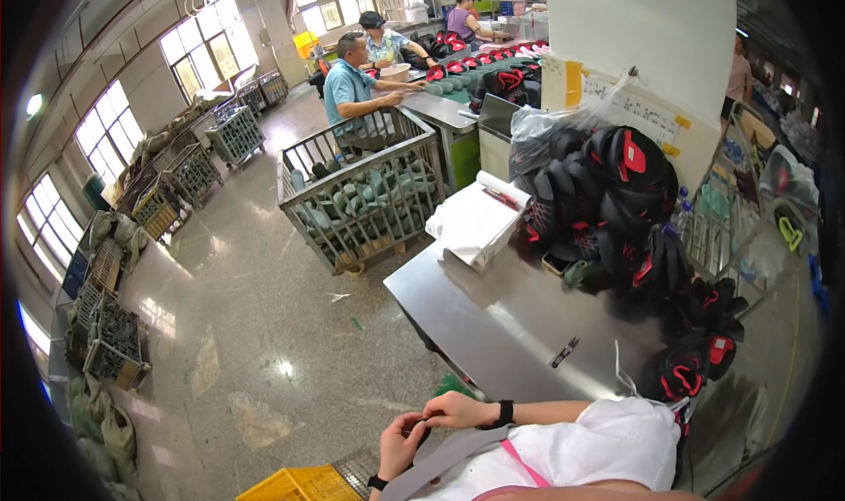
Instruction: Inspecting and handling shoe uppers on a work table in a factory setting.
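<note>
I see the fingertips of both my left hand (400,444) and right hand (453,410) pinched shut on a small dark item (424,431), too small to identify, low in view beside the smooth steel table (502,325) stacked with black-and-red shoe uppers (607,193).

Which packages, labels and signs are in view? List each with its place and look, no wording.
Paper sign: taped on the white pillar behind the shoe pile, pale sheet with handwriting.
Yellow slip: left of that sign, narrow and upright.
Clear plastic bag: atop the black-and-red shoe parts, crumpled.
White paper stack: far end of the steel table, curled edges.
Yellow crate: floor by the left hand, latticed.
</note>
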`<state>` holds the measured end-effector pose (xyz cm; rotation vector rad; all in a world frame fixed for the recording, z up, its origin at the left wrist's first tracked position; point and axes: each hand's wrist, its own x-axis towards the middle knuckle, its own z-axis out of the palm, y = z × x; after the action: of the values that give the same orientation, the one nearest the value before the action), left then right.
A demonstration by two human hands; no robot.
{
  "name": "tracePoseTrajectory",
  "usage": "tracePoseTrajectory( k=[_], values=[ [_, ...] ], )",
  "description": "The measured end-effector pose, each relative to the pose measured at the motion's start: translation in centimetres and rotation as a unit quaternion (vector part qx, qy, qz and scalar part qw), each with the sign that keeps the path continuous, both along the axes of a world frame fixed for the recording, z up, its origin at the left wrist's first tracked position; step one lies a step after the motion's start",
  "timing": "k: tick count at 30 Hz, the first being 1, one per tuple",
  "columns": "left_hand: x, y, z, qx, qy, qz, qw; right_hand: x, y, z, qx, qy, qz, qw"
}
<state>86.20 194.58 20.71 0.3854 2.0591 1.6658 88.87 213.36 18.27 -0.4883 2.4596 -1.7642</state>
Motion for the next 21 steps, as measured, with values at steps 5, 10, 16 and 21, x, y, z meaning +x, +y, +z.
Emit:
tracePoseTrajectory(
  k=[5,10,16,21],
  values=[
    [-0.3,-0.5,0.4,-0.087,-0.006,-0.022,0.996,0.1,0.0,-0.5,-0.015,-0.037,0.005,0.999],
    [-0.4,-0.7,0.6,-0.127,0.053,-0.029,0.99,0.1,-0.4,-0.5,0.022,0.005,0.01,1.0],
    [-0.6,-1.1,0.4,-0.146,0.054,-0.034,0.987,0.1,0.0,0.2,0.021,0.034,0.014,0.999],
    [-0.2,-1.0,-1.5,-0.046,-0.012,-0.008,0.999,0.2,-0.1,-0.2,0.011,0.042,0.002,0.999]
  ],
)
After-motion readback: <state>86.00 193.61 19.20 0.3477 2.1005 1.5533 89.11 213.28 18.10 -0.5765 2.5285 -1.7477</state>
